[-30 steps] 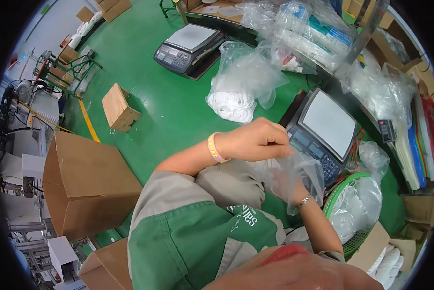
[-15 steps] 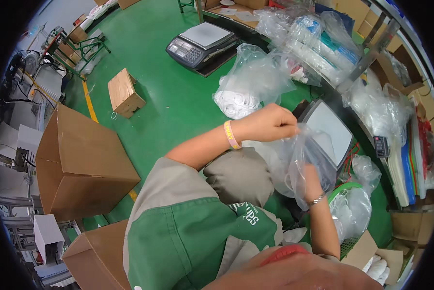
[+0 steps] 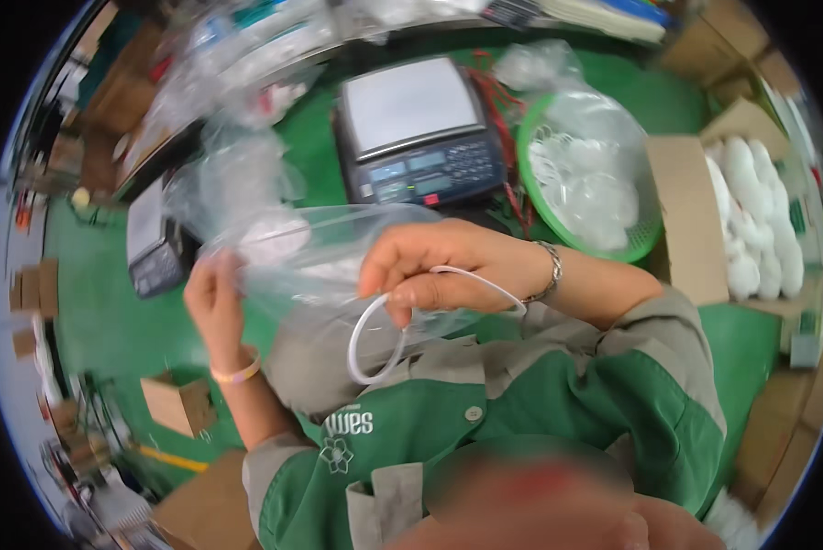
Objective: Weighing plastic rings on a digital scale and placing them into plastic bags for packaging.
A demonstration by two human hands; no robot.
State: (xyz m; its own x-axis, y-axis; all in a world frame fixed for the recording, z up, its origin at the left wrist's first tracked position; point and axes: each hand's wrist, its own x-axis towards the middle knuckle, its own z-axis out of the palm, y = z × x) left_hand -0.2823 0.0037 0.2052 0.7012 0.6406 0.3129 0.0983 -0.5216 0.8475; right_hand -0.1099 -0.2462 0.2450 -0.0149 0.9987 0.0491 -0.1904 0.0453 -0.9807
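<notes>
My left hand (image 3: 215, 298) pinches the edge of a clear plastic bag (image 3: 324, 240), which stretches to the right behind my other hand. In my right hand (image 3: 443, 268) is a thin white cord (image 3: 364, 344), curled in a loop below the fingers with another part arching over toward the wrist. Just beyond the bag stands a counting scale (image 3: 413, 110) with a bare pale pan. Some white contents show faintly through plastic near my left hand; I cannot tell which bag they are in.
Right of the scale is a green basket (image 3: 654, 234) with bagged white coils. Beside it an open carton (image 3: 691, 220) holds white bundles. A second scale (image 3: 150, 240) and a wooden box (image 3: 177, 403) stand at the left. Plastic packs (image 3: 278, 41) lie along the far shelf.
My view has swung to the right. My right hand, inside the bag before, is now outside it with a white cord. My left hand still grips the bag.
</notes>
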